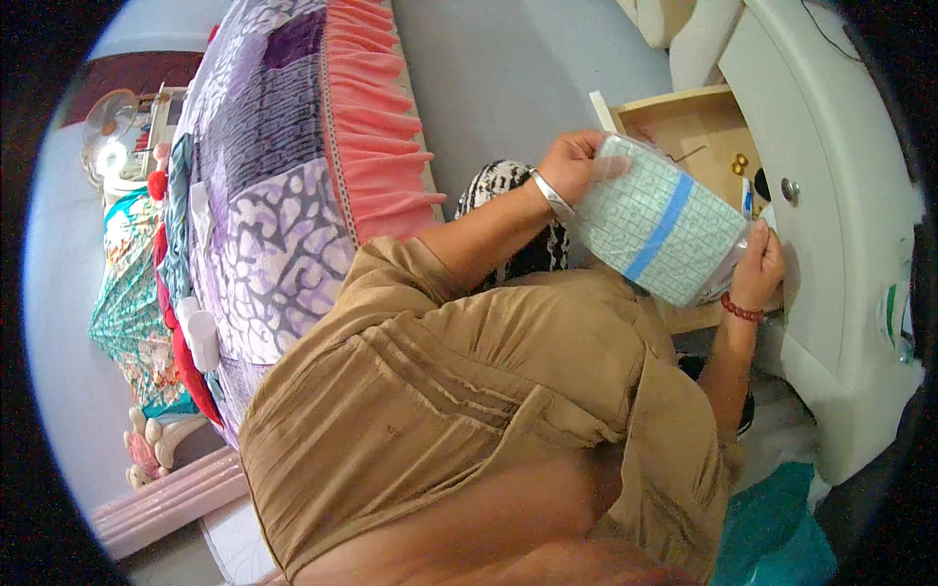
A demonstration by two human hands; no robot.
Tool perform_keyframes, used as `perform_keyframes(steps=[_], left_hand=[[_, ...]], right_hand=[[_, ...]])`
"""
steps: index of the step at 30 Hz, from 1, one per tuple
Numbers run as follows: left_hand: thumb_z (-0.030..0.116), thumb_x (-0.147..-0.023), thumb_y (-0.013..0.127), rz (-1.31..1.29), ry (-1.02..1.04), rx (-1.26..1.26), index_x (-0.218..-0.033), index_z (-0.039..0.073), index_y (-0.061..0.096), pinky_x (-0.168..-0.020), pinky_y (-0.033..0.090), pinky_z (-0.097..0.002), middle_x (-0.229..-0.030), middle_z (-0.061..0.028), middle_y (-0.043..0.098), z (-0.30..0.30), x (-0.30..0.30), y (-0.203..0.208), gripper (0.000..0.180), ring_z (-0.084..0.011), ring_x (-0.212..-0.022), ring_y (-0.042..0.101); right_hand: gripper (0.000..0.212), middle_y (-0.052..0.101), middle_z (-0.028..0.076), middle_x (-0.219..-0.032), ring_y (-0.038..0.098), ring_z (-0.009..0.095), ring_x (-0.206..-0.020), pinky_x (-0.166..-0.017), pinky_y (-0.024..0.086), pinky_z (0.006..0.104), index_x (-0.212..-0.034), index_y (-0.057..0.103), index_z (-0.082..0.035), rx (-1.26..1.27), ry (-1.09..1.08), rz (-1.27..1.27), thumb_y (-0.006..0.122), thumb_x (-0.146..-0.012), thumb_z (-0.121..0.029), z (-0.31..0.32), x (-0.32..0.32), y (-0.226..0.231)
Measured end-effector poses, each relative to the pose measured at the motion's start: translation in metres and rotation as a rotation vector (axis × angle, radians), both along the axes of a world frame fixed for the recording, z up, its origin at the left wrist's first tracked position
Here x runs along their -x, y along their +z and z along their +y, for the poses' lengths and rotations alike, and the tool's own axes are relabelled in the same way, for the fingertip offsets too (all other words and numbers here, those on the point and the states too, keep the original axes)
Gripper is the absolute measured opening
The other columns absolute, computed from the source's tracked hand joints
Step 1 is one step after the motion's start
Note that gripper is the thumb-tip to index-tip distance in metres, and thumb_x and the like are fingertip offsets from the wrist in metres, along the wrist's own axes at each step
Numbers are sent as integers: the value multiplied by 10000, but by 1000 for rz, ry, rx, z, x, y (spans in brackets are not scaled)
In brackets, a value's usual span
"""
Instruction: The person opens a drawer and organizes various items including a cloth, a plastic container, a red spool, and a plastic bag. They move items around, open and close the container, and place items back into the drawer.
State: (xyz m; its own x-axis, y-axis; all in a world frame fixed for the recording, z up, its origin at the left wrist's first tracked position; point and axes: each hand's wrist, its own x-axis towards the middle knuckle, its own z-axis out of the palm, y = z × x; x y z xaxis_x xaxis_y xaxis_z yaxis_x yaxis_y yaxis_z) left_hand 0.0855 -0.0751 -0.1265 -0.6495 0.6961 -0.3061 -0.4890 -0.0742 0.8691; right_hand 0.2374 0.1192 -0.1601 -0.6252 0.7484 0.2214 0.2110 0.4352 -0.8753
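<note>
Between my two hands I hold a flat, clear plastic-wrapped package (625, 210), pale green with a grid pattern and a blue stripe across it. My left hand (584, 161), with a silver bangle at the wrist, pinches its upper left corner. On the lower right edge my right hand (759, 266), a red bead bracelet below it, is closed. The package is tilted and covers part of an open wooden drawer (674, 103). Inside the drawer lie small gold-coloured round pieces (740, 164), a blue-and-white tube (747, 198) and a thin metal rod (691, 152).
The drawer belongs to a cream cabinet (831, 264) with a round knob (790, 189) on the right. To the left stands a bed with a purple patterned cover (278, 225) and pink ruffle (376, 127). A teal cloth or bag (782, 523) lies at lower right.
</note>
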Motion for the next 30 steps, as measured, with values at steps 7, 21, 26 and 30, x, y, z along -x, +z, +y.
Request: perform_keyframes(steps=[7,21,26,30], left_hand=[[30,-708,541,150,6,-58,-860,-16,559,-607,445,-231,-768,-63,580,3,-3,6,160,-127,-672,543],[61,-697,546,234,44,28,-897,-13,548,-599,446,-244,-790,-66,573,-3,6,12,213,-141,-681,545],[66,-706,535,247,43,83,-897,-17,544,-600,448,-242,-789,-70,573,-10,11,16,209,-145,-681,547],[16,-700,535,214,95,99,-878,-24,554,-584,449,-234,-766,-74,577,-12,9,25,183,-132,-644,547]], right_hand=[[308,440,86,-523,367,139,-470,-452,318,273,-618,464,9,-63,28,-86,424,-806,-231,6,-3,0],[268,344,26,-457,304,84,-430,-395,264,243,-631,480,-3,-55,32,91,448,-798,-210,10,3,-4],[273,340,24,-463,306,93,-430,-396,267,245,-607,456,-6,-95,24,124,450,-797,-202,2,5,5],[269,350,23,-468,317,94,-440,-406,278,244,-631,475,-7,-46,75,91,441,-801,-213,6,4,2]])
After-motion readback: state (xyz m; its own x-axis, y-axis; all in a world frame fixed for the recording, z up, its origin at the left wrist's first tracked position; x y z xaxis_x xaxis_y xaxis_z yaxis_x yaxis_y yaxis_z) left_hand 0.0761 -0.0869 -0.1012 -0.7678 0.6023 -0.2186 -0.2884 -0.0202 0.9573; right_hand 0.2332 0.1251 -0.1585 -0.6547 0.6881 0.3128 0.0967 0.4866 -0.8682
